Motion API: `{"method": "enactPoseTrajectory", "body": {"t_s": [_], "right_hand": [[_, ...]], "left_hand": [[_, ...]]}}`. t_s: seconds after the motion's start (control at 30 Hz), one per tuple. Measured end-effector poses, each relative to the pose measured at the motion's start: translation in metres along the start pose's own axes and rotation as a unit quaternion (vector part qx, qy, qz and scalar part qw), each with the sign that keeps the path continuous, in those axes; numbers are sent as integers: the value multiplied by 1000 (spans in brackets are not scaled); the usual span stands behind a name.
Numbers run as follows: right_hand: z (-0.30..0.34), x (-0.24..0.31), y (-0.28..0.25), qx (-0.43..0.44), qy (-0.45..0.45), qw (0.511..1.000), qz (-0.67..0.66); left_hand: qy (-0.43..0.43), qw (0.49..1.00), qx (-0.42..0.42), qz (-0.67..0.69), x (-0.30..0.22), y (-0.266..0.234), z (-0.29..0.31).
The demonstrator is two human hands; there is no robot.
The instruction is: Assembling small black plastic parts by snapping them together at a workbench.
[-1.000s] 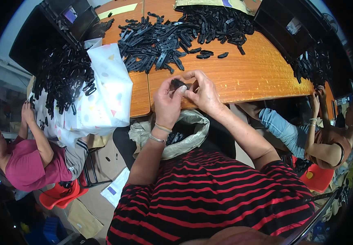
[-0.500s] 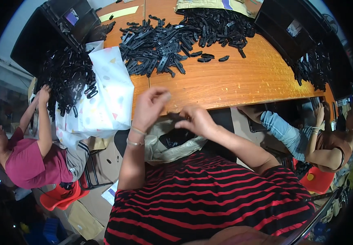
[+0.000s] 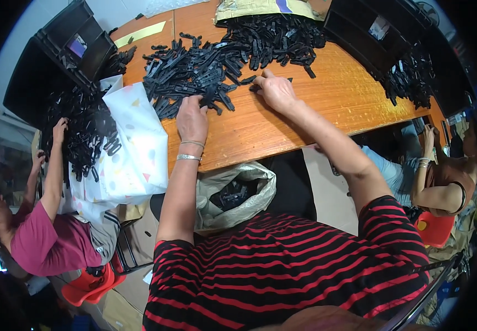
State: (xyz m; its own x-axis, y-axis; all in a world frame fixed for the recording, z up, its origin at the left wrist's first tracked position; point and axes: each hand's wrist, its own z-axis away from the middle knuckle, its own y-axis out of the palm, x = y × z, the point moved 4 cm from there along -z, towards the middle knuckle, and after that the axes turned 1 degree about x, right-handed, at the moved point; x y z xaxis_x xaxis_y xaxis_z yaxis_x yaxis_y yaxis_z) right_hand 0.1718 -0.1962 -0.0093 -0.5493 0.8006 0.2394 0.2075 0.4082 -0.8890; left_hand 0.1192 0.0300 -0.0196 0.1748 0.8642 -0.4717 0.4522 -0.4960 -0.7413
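Observation:
A wide pile of long, narrow black plastic pieces (image 3: 188,71) lies on the wooden table in front of me. My left hand (image 3: 192,119) is at the pile's near edge, its fingers curled together among the pieces; the fingertips are partly hidden, so I cannot make out what they hold. Further right, my right hand (image 3: 278,92) rests low over the loose pieces beside the pile, fingers bent and closed around a dark piece. Below the table edge, an open whitish woven sack (image 3: 266,190) sits at my lap with black pieces (image 3: 233,194) inside.
Black bins (image 3: 354,33) lie tipped at both sides, with pieces spilling out. A white patterned sheet (image 3: 133,143) hangs over the table's left side. People in a maroon shirt (image 3: 40,237) and a brown top (image 3: 442,176) sit to my left and right.
Both hands have moved from above the sack out over the table, left to the pile's edge and right to the loose pieces. The sack's mouth is now uncovered.

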Motion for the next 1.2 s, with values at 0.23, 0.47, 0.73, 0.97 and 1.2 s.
{"method": "enactPoseTrajectory", "body": {"t_s": [0.23, 0.47, 0.73, 0.97, 1.2], "right_hand": [[0, 17, -5, 135, 49, 989, -30], [18, 22, -2, 155, 89, 977, -119], [16, 53, 0, 165, 141, 942, -255], [18, 94, -2, 149, 85, 908, -382], [43, 104, 7, 131, 185, 808, -544]], "left_hand": [[89, 995, -41, 26, 0, -6, 19], [140, 989, 22, 38, -5, -10, 32], [149, 987, 16, 51, -12, -23, 50], [-73, 875, 40, 477, -19, -23, 64], [-268, 642, 8, 718, -41, -24, 87]]}}
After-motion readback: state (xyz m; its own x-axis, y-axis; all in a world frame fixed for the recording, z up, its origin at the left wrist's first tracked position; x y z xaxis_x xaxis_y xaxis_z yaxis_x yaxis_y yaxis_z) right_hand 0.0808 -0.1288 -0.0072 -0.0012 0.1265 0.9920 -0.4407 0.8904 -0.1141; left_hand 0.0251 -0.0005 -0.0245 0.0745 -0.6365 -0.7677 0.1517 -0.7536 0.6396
